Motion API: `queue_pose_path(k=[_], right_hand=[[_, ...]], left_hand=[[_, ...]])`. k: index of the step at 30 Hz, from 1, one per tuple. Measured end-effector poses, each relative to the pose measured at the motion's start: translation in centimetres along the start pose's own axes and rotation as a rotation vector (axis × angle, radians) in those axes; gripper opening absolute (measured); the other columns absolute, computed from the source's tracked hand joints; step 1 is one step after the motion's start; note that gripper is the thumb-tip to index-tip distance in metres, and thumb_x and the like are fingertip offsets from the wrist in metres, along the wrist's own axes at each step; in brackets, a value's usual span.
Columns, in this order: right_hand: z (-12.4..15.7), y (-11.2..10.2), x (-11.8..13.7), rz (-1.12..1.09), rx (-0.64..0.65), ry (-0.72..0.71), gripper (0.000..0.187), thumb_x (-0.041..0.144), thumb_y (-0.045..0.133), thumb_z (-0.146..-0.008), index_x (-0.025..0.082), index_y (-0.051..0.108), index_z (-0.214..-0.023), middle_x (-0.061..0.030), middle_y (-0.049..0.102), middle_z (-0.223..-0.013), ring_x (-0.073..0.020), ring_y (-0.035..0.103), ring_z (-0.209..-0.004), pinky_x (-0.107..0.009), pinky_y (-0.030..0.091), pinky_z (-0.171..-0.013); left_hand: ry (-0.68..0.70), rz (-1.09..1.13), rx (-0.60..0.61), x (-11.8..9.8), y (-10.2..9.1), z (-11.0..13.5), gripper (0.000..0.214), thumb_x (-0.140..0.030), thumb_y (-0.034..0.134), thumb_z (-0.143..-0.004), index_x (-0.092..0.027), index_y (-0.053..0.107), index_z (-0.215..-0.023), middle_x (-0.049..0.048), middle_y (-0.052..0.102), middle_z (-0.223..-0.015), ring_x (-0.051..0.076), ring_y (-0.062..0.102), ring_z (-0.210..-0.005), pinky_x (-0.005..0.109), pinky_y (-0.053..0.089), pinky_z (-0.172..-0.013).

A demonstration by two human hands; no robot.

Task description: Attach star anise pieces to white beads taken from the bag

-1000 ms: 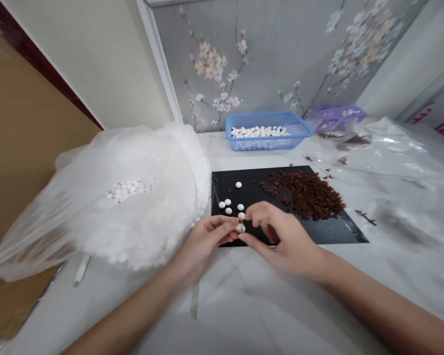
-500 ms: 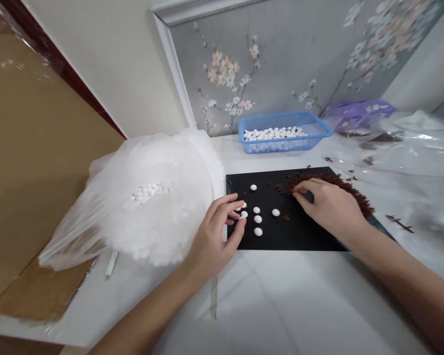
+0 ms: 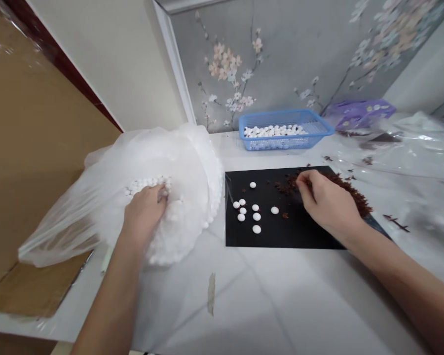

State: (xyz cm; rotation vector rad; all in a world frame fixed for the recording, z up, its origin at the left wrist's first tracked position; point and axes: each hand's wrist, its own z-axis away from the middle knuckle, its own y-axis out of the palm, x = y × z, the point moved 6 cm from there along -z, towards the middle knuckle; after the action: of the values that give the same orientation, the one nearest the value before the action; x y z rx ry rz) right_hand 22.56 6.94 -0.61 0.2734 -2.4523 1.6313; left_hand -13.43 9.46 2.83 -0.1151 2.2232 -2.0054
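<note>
My left hand [image 3: 145, 212] reaches into a large clear plastic bag [image 3: 107, 197] full of small white beads [image 3: 142, 185]; its fingertips are curled among the beads, and what they grip is hidden. My right hand [image 3: 327, 202] rests on a black mat [image 3: 281, 236], fingers pinched at the edge of a pile of brown dried bits [image 3: 350, 192]. Several white beads [image 3: 248, 212] lie loose on the mat between my hands.
A blue basket [image 3: 285, 129] holding white beads stands at the back by the flowered wall. A purple bag [image 3: 358, 111] and crumpled clear plastic [image 3: 410, 148] lie at the right. A cardboard sheet [image 3: 29, 291] lies left of the white tabletop [image 3: 262, 305].
My left hand left the beads on the mat and moved left into the plastic bag. My right hand stayed at the brown pile, having come there from the beads a second ago.
</note>
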Motion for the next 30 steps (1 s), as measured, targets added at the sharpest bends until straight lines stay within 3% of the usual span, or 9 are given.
queue_pose_path(k=[3,7,11,15,19,21,23,27,30], right_hand=[[0.0,-0.2,0.0,-0.073,-0.006,0.027,0.014,0.026,0.041,-0.085,0.019,0.052,-0.089,-0.0027,0.059,-0.064,-0.0151,0.046,-0.044,-0.027,0.031,-0.045],[0.1,-0.3,0.1,-0.172,-0.051,-0.035,0.011,0.024,0.046,-0.082,0.020,0.056,-0.083,-0.0039,0.063,-0.080,-0.0144,0.051,-0.053,-0.028,0.039,-0.054],[0.1,-0.2,-0.1,-0.213,-0.074,-0.037,0.014,0.026,0.049,-0.081,0.020,0.060,-0.084,-0.0043,0.062,-0.076,-0.0150,0.052,-0.053,-0.029,0.041,-0.055],[0.0,-0.1,0.1,-0.249,-0.055,-0.045,0.017,0.023,0.049,-0.081,0.019,0.062,-0.090,-0.0057,0.063,-0.080,-0.0171,0.057,-0.060,-0.030,0.044,-0.057],[0.1,-0.4,0.6,-0.367,-0.069,-0.080,0.021,0.020,0.044,-0.084,0.019,0.063,-0.093,-0.0066,0.065,-0.091,-0.0197,0.061,-0.074,-0.031,0.047,-0.062],[0.2,-0.3,0.8,-0.442,-0.061,-0.059,0.022,0.022,0.044,-0.084,0.019,0.063,-0.095,-0.0064,0.066,-0.089,-0.0196,0.062,-0.073,-0.031,0.048,-0.060],[0.3,-0.1,0.9,-0.529,-0.036,-0.012,0.022,0.024,0.047,-0.083,0.019,0.063,-0.096,-0.0061,0.067,-0.087,-0.0185,0.063,-0.067,-0.030,0.049,-0.058],[0.3,0.4,1.2,-0.614,0.004,0.011,0.020,0.025,0.052,-0.080,0.018,0.065,-0.094,-0.0051,0.068,-0.085,-0.0172,0.063,-0.064,-0.030,0.050,-0.059],[0.2,0.3,1.3,-0.551,-0.015,-0.051,0.020,0.024,0.050,-0.081,0.018,0.066,-0.091,-0.0054,0.067,-0.088,-0.0179,0.062,-0.071,-0.030,0.050,-0.063]], left_hand=[[0.006,0.010,0.001,-0.1,0.4,0.2,0.034,-0.028,0.038,-0.080,-0.022,0.061,-0.105,0.0115,0.062,-0.108,0.031,0.056,-0.097,0.037,0.042,-0.070],[0.011,0.027,-0.065,-0.4,-0.1,0.3,0.035,-0.023,0.041,-0.078,-0.020,0.061,-0.105,0.0114,0.065,-0.101,0.029,0.058,-0.094,0.037,0.042,-0.072],[-0.041,0.036,-0.141,0.0,-0.7,0.2,0.034,-0.026,0.045,-0.078,-0.022,0.058,-0.110,0.0104,0.066,-0.099,0.031,0.059,-0.090,0.040,0.043,-0.071],[-0.004,0.190,-0.377,-0.7,-2.7,0.6,0.035,-0.029,0.049,-0.080,-0.023,0.054,-0.114,0.0073,0.065,-0.098,0.024,0.061,-0.085,0.038,0.046,-0.074],[0.221,0.579,-0.602,-4.0,-5.0,3.3,0.028,-0.029,0.054,-0.079,-0.020,0.059,-0.105,0.0048,0.062,-0.103,0.014,0.059,-0.083,0.027,0.050,-0.073],[0.304,0.780,-0.537,-6.2,-5.1,5.1,0.026,-0.027,0.058,-0.077,-0.021,0.061,-0.102,0.0031,0.063,-0.100,0.013,0.059,-0.084,0.026,0.051,-0.074],[0.365,0.957,-0.353,-8.6,-4.0,6.8,0.018,-0.024,0.061,-0.074,-0.022,0.064,-0.092,0.0023,0.064,-0.095,0.014,0.059,-0.083,0.026,0.052,-0.074],[0.440,1.183,0.119,-12.6,-0.2,9.5,0.011,-0.023,0.063,-0.073,-0.023,0.067,-0.083,0.0041,0.065,-0.090,0.017,0.060,-0.086,0.025,0.052,-0.069],[0.436,1.217,0.304,-13.7,2.2,10.2,0.011,-0.026,0.061,-0.075,-0.022,0.067,-0.084,0.0054,0.065,-0.092,0.017,0.059,-0.090,0.024,0.050,-0.071]])
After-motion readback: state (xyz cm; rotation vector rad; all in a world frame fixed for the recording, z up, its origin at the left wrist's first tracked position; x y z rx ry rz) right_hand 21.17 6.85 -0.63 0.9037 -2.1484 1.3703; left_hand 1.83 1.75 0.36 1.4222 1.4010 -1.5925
